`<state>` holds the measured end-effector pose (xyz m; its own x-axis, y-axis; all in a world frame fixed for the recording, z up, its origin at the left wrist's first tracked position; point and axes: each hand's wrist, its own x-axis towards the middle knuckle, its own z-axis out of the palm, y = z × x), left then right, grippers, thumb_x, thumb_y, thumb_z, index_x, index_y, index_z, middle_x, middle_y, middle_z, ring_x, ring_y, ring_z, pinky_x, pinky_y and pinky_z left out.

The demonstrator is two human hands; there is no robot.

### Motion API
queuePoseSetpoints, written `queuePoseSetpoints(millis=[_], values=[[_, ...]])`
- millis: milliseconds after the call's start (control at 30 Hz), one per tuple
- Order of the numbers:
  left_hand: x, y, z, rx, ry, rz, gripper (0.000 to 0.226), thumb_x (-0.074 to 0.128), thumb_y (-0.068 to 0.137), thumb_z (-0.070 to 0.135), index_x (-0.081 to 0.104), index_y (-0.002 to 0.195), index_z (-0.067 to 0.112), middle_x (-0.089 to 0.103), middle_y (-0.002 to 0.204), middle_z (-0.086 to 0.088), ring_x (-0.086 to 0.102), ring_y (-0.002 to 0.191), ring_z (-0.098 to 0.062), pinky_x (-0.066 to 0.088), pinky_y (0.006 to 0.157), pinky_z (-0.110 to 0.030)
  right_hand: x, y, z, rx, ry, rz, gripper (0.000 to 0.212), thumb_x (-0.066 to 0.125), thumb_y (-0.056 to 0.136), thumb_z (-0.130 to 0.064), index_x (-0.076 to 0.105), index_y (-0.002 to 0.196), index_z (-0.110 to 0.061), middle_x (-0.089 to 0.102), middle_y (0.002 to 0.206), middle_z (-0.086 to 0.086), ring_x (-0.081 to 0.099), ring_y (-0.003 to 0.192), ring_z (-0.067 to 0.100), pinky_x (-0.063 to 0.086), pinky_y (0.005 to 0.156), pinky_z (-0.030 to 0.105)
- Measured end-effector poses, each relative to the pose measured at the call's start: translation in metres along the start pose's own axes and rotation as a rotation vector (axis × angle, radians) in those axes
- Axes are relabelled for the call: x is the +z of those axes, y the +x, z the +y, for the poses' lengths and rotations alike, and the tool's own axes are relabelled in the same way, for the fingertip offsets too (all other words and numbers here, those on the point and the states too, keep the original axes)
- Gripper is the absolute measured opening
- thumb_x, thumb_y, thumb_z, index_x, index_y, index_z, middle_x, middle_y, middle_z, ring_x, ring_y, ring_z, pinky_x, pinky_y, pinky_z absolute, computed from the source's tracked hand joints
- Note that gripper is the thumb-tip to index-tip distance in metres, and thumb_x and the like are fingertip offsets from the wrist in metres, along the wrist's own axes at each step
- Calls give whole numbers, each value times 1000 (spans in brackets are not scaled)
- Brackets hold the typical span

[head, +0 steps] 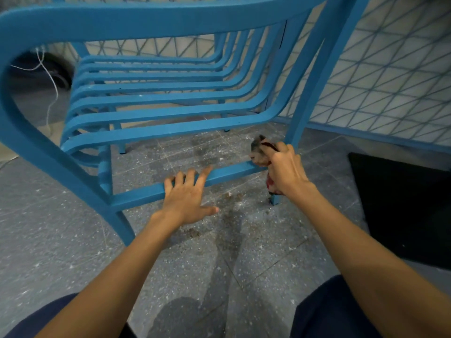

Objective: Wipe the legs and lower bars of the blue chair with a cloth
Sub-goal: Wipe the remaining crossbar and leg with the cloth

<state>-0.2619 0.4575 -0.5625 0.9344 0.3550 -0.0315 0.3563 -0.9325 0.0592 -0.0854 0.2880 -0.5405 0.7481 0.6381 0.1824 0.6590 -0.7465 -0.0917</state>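
The blue chair (156, 111) with a slatted seat fills the upper view, seen from low down. Its lower bar (229, 172) runs between two near legs. My left hand (188, 198) rests on that bar, fingers spread over its top, thumb out to the right. My right hand (285, 169) grips a crumpled grey and red cloth (259, 152) pressed against the right leg (296, 132) where the bar joins it. The cloth hangs down behind my wrist to near the leg's foot (275, 200).
Grey speckled floor tiles (73, 240) with dirt and a wet patch (227, 215) lie under the chair. A black mat (402, 208) lies to the right. A blue mesh fence (390, 81) stands behind. White cord (52, 86) dangles at left. My knees show at the bottom.
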Motion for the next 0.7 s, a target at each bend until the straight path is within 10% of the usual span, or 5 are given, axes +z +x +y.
queuePoseSetpoints(millis=[300,533,700], values=[[0,2,-1,-2,-15,-22,104,50,73,76,-5,149,31,26,141,-3,29,125,-27,20,105,-47,15,-16,-4,31,-81,-114,91,75,72,-2,23,147,-11,22,150,9,29,124,35,42,95,49],[0,4,-1,-7,-63,-44,106,49,70,79,-4,148,34,24,143,-2,27,126,-27,20,103,-48,0,-27,5,36,48,14,51,53,81,2,49,130,-7,46,135,9,41,122,34,46,94,45],[0,6,-2,-23,-60,-68,108,47,66,83,-2,149,35,25,144,-2,26,126,-28,21,102,-51,-9,7,-15,-217,-250,87,44,61,81,-5,55,125,-3,16,154,23,28,131,42,25,108,55]])
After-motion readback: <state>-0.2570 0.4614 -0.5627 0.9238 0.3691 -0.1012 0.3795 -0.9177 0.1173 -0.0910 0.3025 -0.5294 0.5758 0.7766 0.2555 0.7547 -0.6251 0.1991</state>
